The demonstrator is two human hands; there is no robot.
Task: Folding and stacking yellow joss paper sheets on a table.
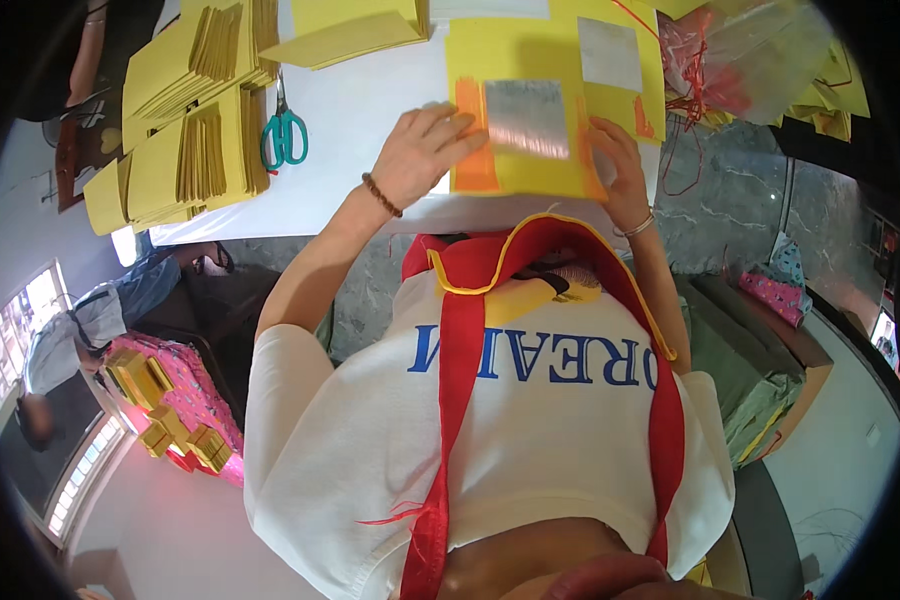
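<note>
I judge the joss paper [526, 122] at upper centre light, easily creased, best held by its side edges; the left hand [418, 150] has fingers loosely spread, the right hand [622, 172] I can't tell.

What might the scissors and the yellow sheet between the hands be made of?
Scissors: teal handles, likely plastic, evenly coloured; grey blades, probably metal. Yellow sheet: matte, probably paper, being thin and flat; its silver patch resembles foil, given its bright shine.
</note>
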